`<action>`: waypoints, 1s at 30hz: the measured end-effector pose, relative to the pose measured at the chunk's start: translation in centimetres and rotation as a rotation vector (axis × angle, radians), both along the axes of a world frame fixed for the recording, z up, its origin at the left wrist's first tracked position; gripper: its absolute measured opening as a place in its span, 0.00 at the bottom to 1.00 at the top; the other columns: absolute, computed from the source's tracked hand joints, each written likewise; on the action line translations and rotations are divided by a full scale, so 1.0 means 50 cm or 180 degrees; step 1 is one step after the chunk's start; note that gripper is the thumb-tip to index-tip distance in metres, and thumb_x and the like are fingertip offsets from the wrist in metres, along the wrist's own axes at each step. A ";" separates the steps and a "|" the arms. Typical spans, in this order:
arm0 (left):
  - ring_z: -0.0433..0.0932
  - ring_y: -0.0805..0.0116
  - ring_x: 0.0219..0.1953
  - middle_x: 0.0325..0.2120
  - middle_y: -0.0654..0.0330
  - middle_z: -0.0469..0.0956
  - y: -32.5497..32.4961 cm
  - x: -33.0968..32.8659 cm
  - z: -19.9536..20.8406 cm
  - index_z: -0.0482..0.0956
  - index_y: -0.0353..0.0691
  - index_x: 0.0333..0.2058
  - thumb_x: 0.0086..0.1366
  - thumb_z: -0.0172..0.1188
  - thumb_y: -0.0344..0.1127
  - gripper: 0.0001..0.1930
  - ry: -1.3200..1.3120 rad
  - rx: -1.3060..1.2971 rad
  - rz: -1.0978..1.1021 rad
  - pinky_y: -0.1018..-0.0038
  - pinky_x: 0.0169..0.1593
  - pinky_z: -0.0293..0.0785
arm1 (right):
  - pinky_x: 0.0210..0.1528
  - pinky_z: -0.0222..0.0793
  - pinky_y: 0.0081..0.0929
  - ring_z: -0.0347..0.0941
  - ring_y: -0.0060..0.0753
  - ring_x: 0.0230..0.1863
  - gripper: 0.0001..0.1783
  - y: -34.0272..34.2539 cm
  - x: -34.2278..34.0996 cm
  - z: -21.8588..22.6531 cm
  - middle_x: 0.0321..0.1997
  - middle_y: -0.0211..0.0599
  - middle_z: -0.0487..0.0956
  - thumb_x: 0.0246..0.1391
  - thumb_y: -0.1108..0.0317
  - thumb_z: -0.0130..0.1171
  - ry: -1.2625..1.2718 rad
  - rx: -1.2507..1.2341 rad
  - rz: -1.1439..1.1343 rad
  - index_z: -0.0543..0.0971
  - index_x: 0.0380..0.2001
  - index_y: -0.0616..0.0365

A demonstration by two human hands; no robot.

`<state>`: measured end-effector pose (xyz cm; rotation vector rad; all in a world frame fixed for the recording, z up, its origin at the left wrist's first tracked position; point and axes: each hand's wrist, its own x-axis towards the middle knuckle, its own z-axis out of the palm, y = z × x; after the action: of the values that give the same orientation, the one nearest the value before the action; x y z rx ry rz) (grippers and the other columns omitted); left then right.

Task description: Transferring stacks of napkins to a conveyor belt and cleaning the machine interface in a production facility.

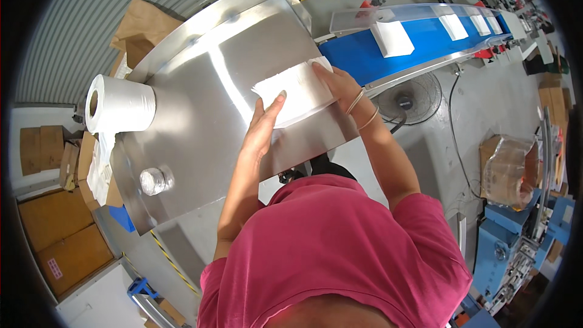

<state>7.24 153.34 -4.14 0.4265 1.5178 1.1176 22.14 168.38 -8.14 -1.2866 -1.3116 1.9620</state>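
A thick white paper stack [297, 94] lies at the right side of the steel table, close to the conveyor's end. With its thumb along the stack's top, my left hand [262, 123] presses against the left end. My right hand [339, 84] grips the right end, thumb on top and the other fingers mostly hidden. The stack's left edge looks ragged, like many thin layers. A blue conveyor belt [358, 67] at the far right carries several similar white stacks, the closest white stack [392, 39] near the belt's end.
The steel table [182, 164] has a raised back rim. A large white roll [124, 103] is at its left side, and a clear tape roll [153, 181] sits near the front left. Cardboard boxes stand at the left. A black fan [405, 100] is below the conveyor.
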 end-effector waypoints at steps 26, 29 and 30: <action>0.35 0.52 0.66 0.63 0.38 0.34 0.031 0.024 -0.018 0.24 0.25 0.59 0.55 0.54 0.63 0.58 0.0116 0.0056 -0.0307 0.66 0.65 0.34 | 0.37 0.68 0.19 0.73 0.24 0.35 0.27 -0.012 -0.012 0.043 0.38 0.37 0.77 0.52 0.53 0.57 0.0193 -0.0415 0.0044 0.73 0.43 0.69; 0.35 0.52 0.66 0.62 0.37 0.34 0.025 0.029 -0.009 0.24 0.26 0.59 0.55 0.54 0.62 0.58 0.0021 0.0083 -0.0144 0.66 0.65 0.34 | 0.36 0.68 0.20 0.73 0.26 0.34 0.26 -0.017 -0.005 0.037 0.36 0.37 0.77 0.51 0.53 0.57 -0.0496 0.0514 0.0068 0.74 0.41 0.68; 0.35 0.52 0.66 0.62 0.37 0.34 0.023 0.028 -0.014 0.25 0.25 0.59 0.55 0.55 0.62 0.58 0.0034 -0.0021 -0.0033 0.65 0.65 0.34 | 0.36 0.68 0.20 0.74 0.27 0.34 0.25 -0.018 -0.002 0.031 0.35 0.38 0.77 0.51 0.53 0.56 -0.1265 0.1473 0.0201 0.74 0.40 0.68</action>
<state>8.62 154.50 -4.84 0.4361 1.5267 1.1034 22.03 167.48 -6.61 -1.4430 -1.8777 1.3531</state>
